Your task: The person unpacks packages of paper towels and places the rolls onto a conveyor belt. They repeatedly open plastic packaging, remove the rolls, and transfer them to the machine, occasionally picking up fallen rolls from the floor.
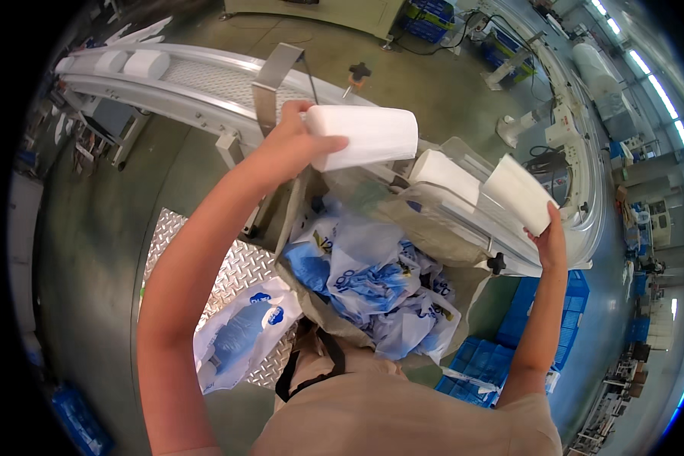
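My left hand (298, 143) is closed on the end of a white paper roll (368, 135), thumb on the near side, above the conveyor (213, 82). Farther right, my right hand (549, 239) grips the lower right end of a second white paper roll (515, 191), which is tilted. Between the two sits another white paper roll (447, 176) on the conveyor, partly behind a clear guard. Directly below my hands hangs a beige cloth sack (471, 254) full of crumpled blue and white plastic bags (372, 270).
Two more rolls (146, 64) lie at the conveyor's far left. A metal bracket (275, 80) rises beside my left hand, and a black knob (496, 264) sticks out at the near edge. Blue crates (475, 372) stand low right; a printed plastic bag (243, 334) lies on the tread plate (171, 235).
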`<state>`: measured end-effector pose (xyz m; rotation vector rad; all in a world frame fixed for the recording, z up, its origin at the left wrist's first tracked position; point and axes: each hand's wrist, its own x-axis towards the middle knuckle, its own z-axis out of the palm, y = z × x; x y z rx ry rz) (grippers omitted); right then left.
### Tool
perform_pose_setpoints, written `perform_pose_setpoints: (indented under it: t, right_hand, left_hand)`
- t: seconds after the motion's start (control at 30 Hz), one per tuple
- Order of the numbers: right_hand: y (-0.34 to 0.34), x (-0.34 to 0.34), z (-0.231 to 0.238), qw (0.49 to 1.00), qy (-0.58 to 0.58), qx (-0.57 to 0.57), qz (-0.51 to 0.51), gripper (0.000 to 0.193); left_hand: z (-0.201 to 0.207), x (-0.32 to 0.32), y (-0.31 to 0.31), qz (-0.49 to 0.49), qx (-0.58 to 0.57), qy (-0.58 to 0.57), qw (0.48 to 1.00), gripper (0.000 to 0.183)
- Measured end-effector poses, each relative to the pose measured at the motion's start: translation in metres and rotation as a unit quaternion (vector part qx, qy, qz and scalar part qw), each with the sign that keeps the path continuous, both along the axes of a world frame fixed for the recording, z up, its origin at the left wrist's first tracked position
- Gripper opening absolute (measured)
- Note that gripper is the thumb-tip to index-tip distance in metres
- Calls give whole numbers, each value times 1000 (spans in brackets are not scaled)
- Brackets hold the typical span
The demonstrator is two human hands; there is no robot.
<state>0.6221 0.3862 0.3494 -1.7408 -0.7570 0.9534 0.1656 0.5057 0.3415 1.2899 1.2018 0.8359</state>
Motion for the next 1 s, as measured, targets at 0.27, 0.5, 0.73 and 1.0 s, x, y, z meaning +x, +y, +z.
perform_pose_setpoints:
  t: [0.27, 0.5, 0.73, 1.0]
  right_hand:
    - [27, 76, -45, 983, -8, -178, 48, 64]
    - [43, 22, -75, 849, -508, 139, 37, 36]
    - [-49, -298, -107, 762, -140, 191, 603, 11]
    - [-132, -482, -360, 616, -286, 147, 719, 20]
  left_hand:
    - [-60, 74, 116, -122, -42, 186, 974, 77]
    - [-69, 53, -7, 75, 455, 301, 835, 53]
    - [-236, -65, -289, 140, 117, 305, 935, 16]
    - [-334, -239, -453, 86, -139, 680, 715, 50]
